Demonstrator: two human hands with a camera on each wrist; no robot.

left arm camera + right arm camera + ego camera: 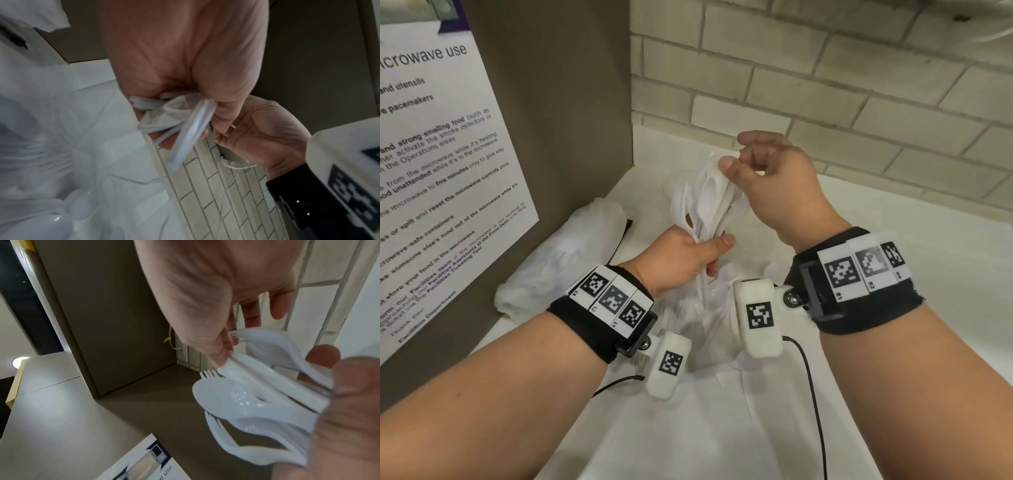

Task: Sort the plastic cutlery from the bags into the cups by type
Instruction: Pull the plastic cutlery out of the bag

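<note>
left hand grips mixed cutlery bundle; right hand pinches one piece's tip — picking out by type; next, draw it free.

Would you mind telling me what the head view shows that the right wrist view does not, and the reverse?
Only the head view shows the crumpled plastic bag on the white counter, both marker wristbands and most of the microwave-use notice. Only the right wrist view shows fork tines mixed among the spoon bowls, and a wall outlet. Both show the bundle of white cutlery, the left hand gripping its handles, and the right hand pinching one piece at the top.
</note>
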